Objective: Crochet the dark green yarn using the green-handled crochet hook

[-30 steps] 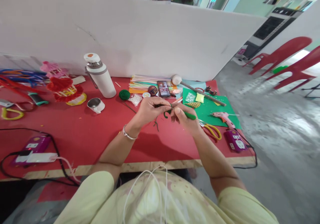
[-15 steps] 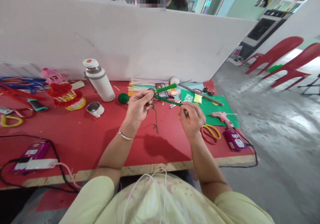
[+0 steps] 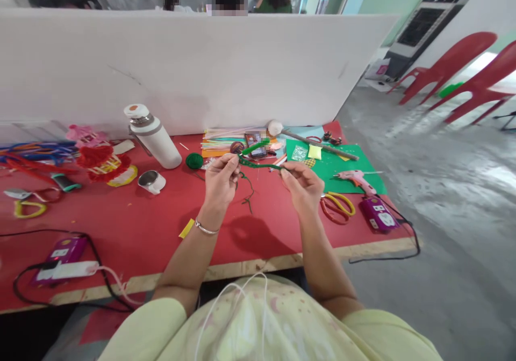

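Between my two hands a dark green crocheted strip of yarn stretches above the red table. My left hand pinches its left end, fingers closed. A green-handled crochet hook juts out up and right from that same end; whether my left fingers also grip it I cannot tell. My right hand pinches the strip's right end between thumb and fingers. A loose green yarn tail dangles beside my left hand. Just left of that hand lies a ball of green yarn.
A white flask and metal cup stand on the left, near red and pink crafts. On the right lie scissors, a pink glue gun and a purple power socket. A white partition rises behind.
The view has shifted slightly. The crocheted strip hangs a little slacker and my right hand has come slightly lower and nearer. A yellow piece now shows beside my left forearm.
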A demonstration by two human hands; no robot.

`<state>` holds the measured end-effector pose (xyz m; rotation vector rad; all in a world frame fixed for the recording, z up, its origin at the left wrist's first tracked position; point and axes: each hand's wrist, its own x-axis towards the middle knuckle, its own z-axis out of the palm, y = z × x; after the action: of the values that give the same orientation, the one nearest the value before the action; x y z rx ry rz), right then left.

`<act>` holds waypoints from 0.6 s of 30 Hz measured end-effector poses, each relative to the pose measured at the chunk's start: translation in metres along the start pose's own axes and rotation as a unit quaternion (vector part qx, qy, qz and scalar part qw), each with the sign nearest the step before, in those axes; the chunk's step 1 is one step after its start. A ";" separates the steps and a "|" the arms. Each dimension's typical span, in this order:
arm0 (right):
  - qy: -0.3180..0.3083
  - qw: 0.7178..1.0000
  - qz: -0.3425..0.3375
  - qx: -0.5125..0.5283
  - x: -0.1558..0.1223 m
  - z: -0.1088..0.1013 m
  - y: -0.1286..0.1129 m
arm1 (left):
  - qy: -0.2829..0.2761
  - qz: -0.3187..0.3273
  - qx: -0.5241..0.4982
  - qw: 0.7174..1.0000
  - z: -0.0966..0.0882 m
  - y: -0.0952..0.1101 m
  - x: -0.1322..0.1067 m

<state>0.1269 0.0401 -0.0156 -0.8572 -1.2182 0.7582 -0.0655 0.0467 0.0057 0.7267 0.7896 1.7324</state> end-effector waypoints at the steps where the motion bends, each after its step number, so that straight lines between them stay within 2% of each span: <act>1: -0.003 1.000 0.018 0.007 -0.001 0.000 0.001 | 0.002 0.012 0.001 1.000 0.000 -0.001 -0.003; 4: 0.002 0.999 0.046 0.026 -0.002 0.000 0.008 | 0.012 0.045 0.012 0.999 0.002 -0.002 -0.012; 6: 0.040 0.997 0.057 0.027 -0.005 0.000 0.014 | 0.031 0.074 0.043 0.996 0.003 -0.005 -0.017; 8: 0.078 0.991 0.102 0.024 -0.011 0.001 0.016 | 0.048 0.112 0.093 0.988 0.003 -0.007 -0.021; 9: 0.078 0.986 0.145 0.030 -0.015 0.003 0.016 | 0.050 0.131 0.123 0.982 0.003 -0.009 -0.024; 11: 0.026 0.961 0.265 0.069 -0.022 0.007 0.012 | 0.045 0.160 0.185 0.969 0.002 -0.011 -0.029; 13: -0.056 0.914 0.377 0.138 -0.028 0.015 0.005 | 0.031 0.174 0.242 0.954 0.003 -0.014 -0.035; 15: -0.085 0.879 0.421 0.208 -0.030 0.024 -0.002 | 0.013 0.192 0.280 0.941 0.003 -0.016 -0.040; 18: -0.071 0.845 0.438 0.298 -0.027 0.036 -0.009 | -0.012 0.229 0.293 0.928 0.002 -0.022 -0.044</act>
<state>0.0870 0.0180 -0.0161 -0.8116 -0.5778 1.8576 -0.0401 0.0101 -0.0147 1.4258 1.2140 1.8960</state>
